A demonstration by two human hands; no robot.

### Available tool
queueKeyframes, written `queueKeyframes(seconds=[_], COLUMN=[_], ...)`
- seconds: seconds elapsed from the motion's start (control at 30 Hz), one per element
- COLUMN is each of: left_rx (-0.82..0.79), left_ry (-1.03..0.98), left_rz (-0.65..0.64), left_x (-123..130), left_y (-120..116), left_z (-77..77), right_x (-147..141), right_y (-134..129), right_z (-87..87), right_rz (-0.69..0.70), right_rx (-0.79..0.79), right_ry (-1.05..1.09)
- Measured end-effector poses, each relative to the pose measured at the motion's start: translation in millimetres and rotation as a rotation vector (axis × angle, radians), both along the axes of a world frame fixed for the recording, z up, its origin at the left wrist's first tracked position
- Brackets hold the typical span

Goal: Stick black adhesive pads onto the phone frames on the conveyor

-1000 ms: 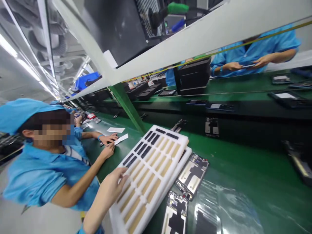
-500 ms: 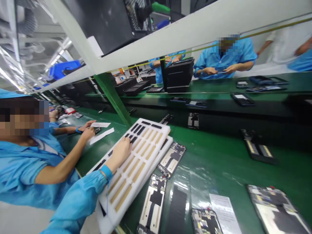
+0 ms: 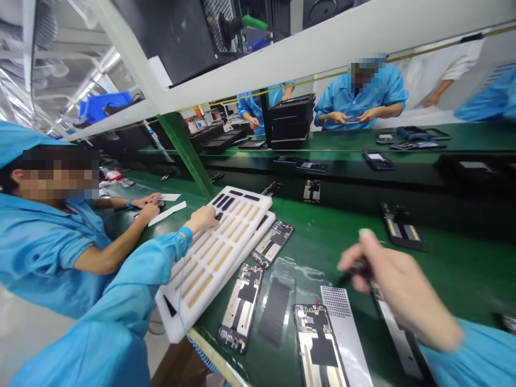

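My left hand [image 3: 202, 218] is over the upper part of a white foam tray [image 3: 237, 228], fingers closed at a black strip [image 3: 219, 216] beside its slots. Tan bars and more black strips fill the tray's slots, and a second white tray lies beneath it. My right hand [image 3: 387, 279], blurred, is raised at the right and closed on a dark slender tool [image 3: 349, 275] pointing down and left. Under that hand lies an opened phone [image 3: 401, 338], partly hidden. Another opened phone [image 3: 322, 352] sits to its left, beside a perforated silver strip [image 3: 345, 328].
Two more opened phones [image 3: 242, 306] lie along the trays' right side, near a dark sheet in clear film [image 3: 276, 312]. A slanted green post [image 3: 187, 153] rises behind the trays. A co-worker [image 3: 52, 231] sits close at left. Further phones [image 3: 403, 228] lie toward the back.
My right hand has come into view with the dark tool, over the phone at right. The view has shifted, so things sit further left. My left hand stays at the tray.
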State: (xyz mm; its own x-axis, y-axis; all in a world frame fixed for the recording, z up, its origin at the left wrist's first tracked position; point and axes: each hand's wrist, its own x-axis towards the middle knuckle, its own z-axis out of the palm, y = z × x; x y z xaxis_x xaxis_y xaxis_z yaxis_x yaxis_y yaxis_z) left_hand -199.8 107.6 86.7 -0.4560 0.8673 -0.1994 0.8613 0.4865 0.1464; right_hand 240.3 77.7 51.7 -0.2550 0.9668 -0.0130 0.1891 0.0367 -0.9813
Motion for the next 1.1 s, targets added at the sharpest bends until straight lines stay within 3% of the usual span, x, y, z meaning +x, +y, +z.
queueKeyframes(seconds=[0.1,0.2,0.27,0.37,0.5,0.53,0.67,0.77,0.87,0.93,1.0,1.1], left_rx=[0.188,0.434,0.543,0.460,0.222,0.219,0.241,0.220,0.141,0.107,0.106,0.211], left_ry=[-0.125,-0.307,-0.506,-0.882,-1.261,-1.241,-0.508,-0.231,0.084,0.134,0.078,-0.278], left_rz=[0.004,0.009,-0.008,-0.017,0.069,0.047,-0.366,-0.482,-0.687,-0.778,-0.764,-0.567], left_x=[0.9,9.2,28.2,78.2,148.5,160.9,187.5,193.1,193.0,190.2,186.7,184.2], left_y=[-14.0,-46.4,-76.8,-125.8,-171.4,-176.8,-179.3,-172.5,-168.2,-167.2,-166.3,-161.6], left_z=[13.2,26.0,24.7,2.4,-47.0,-58.8,-92.6,-105.7,-114.8,-119.7,-122.2,-117.9], right_x=[-53.5,-80.8,-84.8,-82.6,-79.8,-79.3,-77.7,-77.8,-81.4,-84.2,-84.0,-73.8], right_y=[8.6,7.8,4.0,-0.8,-2.1,-2.0,-3.5,-7.2,-12.0,-13.8,-13.9,-13.8], right_z=[-30.0,-59.6,-72.1,-79.0,-80.5,-81.1,-84.8,-88.5,-89.8,-86.9,-79.6,-60.4], right_rz=[0.120,0.152,0.170,0.181,0.199,0.204,0.222,0.238,0.244,0.232,0.181,0.063], right_rx=[-0.238,-0.273,-0.268,-0.235,-0.172,-0.156,-0.102,-0.076,-0.077,-0.096,-0.121,-0.097], right_ry=[0.144,0.123,0.097,0.052,-0.025,-0.044,-0.109,-0.134,-0.145,-0.130,-0.081,-0.003])
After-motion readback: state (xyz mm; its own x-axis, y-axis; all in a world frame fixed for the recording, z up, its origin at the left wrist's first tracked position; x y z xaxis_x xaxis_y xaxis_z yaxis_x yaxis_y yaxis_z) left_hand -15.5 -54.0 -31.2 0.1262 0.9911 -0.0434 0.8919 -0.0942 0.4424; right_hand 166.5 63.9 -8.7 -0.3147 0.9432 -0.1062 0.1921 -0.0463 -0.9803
